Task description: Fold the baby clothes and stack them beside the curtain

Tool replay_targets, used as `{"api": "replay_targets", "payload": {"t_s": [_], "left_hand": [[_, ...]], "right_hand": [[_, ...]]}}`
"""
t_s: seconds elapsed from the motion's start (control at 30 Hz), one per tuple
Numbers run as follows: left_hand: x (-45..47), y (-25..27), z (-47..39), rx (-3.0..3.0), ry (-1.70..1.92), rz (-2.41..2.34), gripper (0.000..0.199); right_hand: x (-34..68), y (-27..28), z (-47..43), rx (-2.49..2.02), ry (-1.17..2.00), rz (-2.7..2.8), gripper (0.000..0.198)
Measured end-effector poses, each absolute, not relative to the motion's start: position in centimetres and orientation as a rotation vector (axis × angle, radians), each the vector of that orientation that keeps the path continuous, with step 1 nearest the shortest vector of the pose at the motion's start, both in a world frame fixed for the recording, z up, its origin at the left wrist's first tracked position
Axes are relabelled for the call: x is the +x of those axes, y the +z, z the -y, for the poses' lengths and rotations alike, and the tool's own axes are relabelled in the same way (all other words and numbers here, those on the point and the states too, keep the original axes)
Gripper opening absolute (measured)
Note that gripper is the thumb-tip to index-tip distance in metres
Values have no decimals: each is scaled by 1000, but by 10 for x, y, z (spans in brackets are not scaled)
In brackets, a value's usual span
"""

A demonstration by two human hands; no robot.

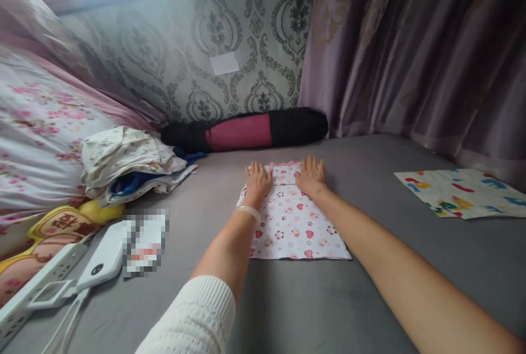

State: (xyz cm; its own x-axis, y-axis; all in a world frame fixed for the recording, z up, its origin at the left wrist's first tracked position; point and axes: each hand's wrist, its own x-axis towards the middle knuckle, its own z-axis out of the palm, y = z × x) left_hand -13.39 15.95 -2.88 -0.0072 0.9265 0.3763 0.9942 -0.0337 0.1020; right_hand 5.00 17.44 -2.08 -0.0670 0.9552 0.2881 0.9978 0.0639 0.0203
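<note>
A white cloth [287, 222] printed with pink hearts and flowers lies flat and folded on the grey bed sheet, with a pink trim along its far edge. My left hand [258, 183] rests palm down on the cloth's far left corner, fingers spread forward. On the far right corner, my right hand [311, 177] also lies flat with its fingers apart. Between the hands a folded-over band of the cloth shows. Neither hand grips anything. The undersides of both palms are hidden.
A second folded cloth [464, 192] with colourful prints lies to the right. A black and maroon roll [242, 132] rests against the wall. At left are crumpled clothes [135, 162], a white power bank [104, 255], a power strip [45, 283] with cables, and a yellow plush [61, 225].
</note>
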Motion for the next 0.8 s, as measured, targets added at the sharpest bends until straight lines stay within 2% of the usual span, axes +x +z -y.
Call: {"api": "replay_targets", "payload": {"t_s": [0.1,0.2,0.37,0.5,0.63,0.8], "left_hand": [[-132,-26,-157,-2185,-512,1870,61],[-132,-24,-158,-2334,-441,1780,60],[-136,-26,-166,-2504,-284,1807,57],[-137,-26,-169,-2504,-309,1808,56],[-137,-26,-167,-2511,-337,1797,56],[-136,-25,-162,-2457,-393,1828,62]], "right_hand": [[50,-19,-173,-1686,-382,2321,56],[52,-18,-176,-1519,-283,2454,59],[56,-15,-188,-1450,28,2654,60],[51,-11,-192,-1510,153,2544,49],[39,-15,-183,-1569,64,2370,37],[33,-24,-175,-1601,-52,2327,45]]}}
